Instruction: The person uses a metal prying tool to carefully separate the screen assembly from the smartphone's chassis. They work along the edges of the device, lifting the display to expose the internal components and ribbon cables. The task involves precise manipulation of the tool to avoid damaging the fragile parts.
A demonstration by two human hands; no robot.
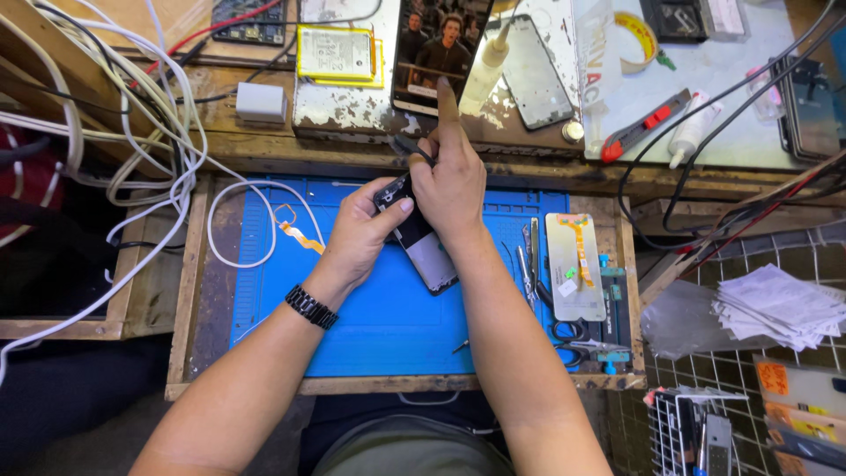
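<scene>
Black phone [421, 240] slants up-left, clamped in the left hand [361, 238]; right hand [454, 181] presses its top end.

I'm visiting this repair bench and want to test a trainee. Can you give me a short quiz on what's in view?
1. True or false: both hands grip the phone over the blue mat.
2. Which wrist wears the black watch band?
3. The loose screen panel lies: A) left of the hands, B) right of the hands.

Key:
1. True: left hand, right hand, phone, blue mat.
2. Left; watch band.
3. B; screen panel.
</scene>
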